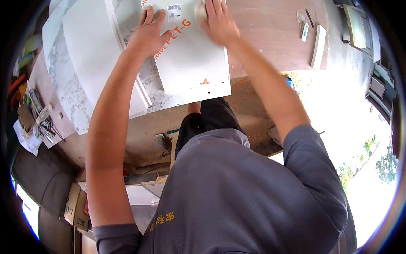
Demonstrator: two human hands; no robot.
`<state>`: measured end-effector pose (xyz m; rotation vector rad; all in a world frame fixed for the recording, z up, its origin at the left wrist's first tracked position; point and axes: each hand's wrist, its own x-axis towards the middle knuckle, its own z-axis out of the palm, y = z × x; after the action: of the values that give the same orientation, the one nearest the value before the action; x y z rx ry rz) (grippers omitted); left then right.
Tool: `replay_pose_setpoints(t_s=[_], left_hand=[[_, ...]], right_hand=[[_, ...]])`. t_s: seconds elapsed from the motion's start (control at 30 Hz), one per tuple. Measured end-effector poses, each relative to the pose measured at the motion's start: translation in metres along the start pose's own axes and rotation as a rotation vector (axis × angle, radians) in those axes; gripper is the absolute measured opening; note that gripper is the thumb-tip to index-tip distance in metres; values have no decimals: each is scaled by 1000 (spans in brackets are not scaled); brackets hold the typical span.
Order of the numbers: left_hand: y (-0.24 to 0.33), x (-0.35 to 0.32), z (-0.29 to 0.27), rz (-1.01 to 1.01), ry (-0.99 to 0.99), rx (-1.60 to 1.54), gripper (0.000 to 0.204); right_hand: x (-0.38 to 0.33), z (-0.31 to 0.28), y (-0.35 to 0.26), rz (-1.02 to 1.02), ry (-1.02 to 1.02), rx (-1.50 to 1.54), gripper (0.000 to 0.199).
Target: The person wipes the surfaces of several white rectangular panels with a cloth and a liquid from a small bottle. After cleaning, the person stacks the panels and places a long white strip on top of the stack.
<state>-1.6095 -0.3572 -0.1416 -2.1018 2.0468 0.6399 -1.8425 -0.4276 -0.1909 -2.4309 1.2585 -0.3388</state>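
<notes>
A white panel (192,63) with orange lettering and a small printed label (174,13) lies before me, on top of a marble-patterned board (154,86). My left hand (150,36) rests on its left side, fingers spread and thumb pointing right. At the panel's far right part, my right hand (220,25) presses a pale, wadded cloth (200,11) against the surface. Motion blurs the cloth and that hand, so its exact kind is hard to make out. A small dark hole shows near the panel's front edge.
White boards (91,51) are stacked at left. On the brown tabletop (270,42) at right lie a white tube (305,32), a dark pen-like stick (309,18) and a white strip (318,47). Assorted tools (40,112) lie at far left; a cardboard box (76,207) stands lower left.
</notes>
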Motion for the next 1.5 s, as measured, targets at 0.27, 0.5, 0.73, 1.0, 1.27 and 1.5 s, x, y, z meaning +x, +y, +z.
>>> replay_pose_setpoints(t_s=[0.27, 0.5, 0.73, 1.0, 1.27, 1.5], left_hand=[[18, -20, 16, 45, 60, 8, 75], [97, -84, 66, 128, 123, -161, 78], [126, -143, 24, -3, -19, -1078, 88], [49, -182, -15, -298, 295, -1491, 62], [-80, -238, -11, -311, 664, -1786, 63], [-163, -250, -35, -291, 656, -1838, 57]], right_hand=[[-254, -54, -26, 180, -187, 399, 51], [-218, -54, 16, 1178, -110, 1102, 32], [-208, -141, -71, 659, -71, 1256, 38], [-172, -81, -118, 663, -343, 1845, 42], [-157, -65, -52, 1023, -278, 2103, 41], [-77, -66, -107, 891, -363, 1996, 36]])
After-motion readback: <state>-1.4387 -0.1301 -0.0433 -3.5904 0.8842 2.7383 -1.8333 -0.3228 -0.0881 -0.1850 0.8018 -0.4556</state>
